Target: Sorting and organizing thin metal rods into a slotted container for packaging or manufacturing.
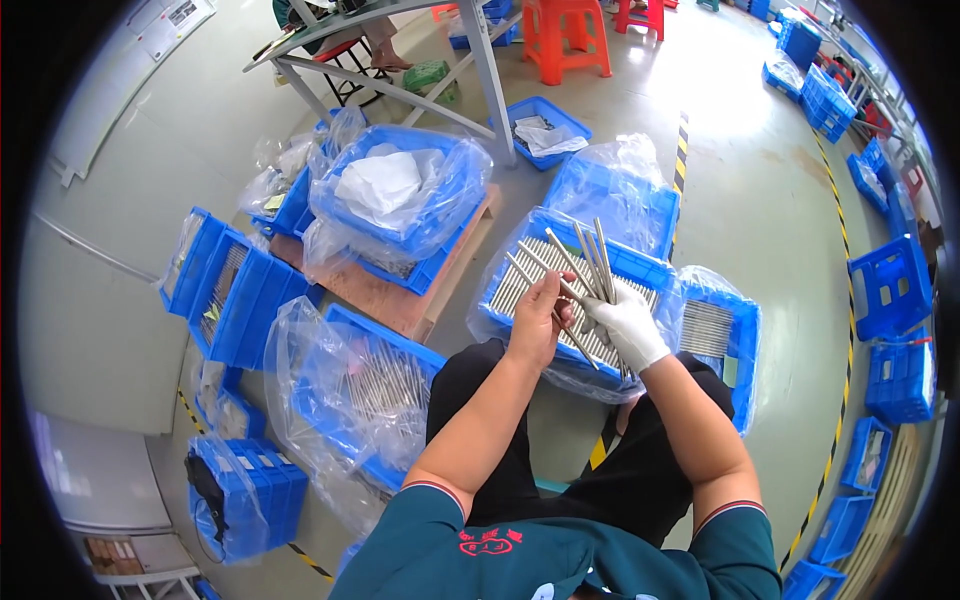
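Toward the blue crate's [645,270] near edge, your left hand [537,316] pinches one slanting metal rod [580,347] — right hand [632,325] just beside, clutching several.

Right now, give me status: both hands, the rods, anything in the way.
Left hand bare, on a metal rod. Right hand gloved, gripping rod bundle. More rods lined up in blue crate below. Clear plastic around crate, none over hands.

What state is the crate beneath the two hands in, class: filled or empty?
Not empty: metal rods lie side by side inside the blue crate. Their depth is hidden, so I cannot tell how full.
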A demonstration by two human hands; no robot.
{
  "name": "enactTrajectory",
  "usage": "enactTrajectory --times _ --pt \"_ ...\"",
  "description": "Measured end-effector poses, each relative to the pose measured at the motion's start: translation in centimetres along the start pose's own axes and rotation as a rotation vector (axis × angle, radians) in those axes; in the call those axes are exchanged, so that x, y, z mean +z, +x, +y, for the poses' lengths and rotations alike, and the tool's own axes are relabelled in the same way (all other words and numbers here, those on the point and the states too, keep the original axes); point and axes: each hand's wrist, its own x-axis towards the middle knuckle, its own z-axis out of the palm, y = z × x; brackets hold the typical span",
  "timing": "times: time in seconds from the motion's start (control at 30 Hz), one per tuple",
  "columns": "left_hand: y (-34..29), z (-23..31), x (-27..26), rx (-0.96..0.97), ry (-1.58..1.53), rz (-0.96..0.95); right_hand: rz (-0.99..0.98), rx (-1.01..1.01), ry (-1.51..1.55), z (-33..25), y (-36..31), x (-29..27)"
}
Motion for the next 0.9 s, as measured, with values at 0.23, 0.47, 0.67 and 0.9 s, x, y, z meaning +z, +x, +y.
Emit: enactTrajectory --times 0.23,0.47,0.67,0.9 --pt "-0.3 0.1 -0.3 0.007 0.063 0.01 -0.02 -0.007 0.102 0.1 -0.5 0.1" --pt "-0.7 0.7 0.8 0.007 -0.048 -0.012 -0.059 0.064 0.136 0.3 -0.6 0.1" --pt "-0.8 -1.3 0.8 0.014 0.117 0.055 0.012 0.03 0.187 0.5 -0.4 0.7" --pt "-0.5 -0.9 1.0 0.078 0.216 0.125 0.031 -0.039 -0.038 2.0 1.2 -0.3"
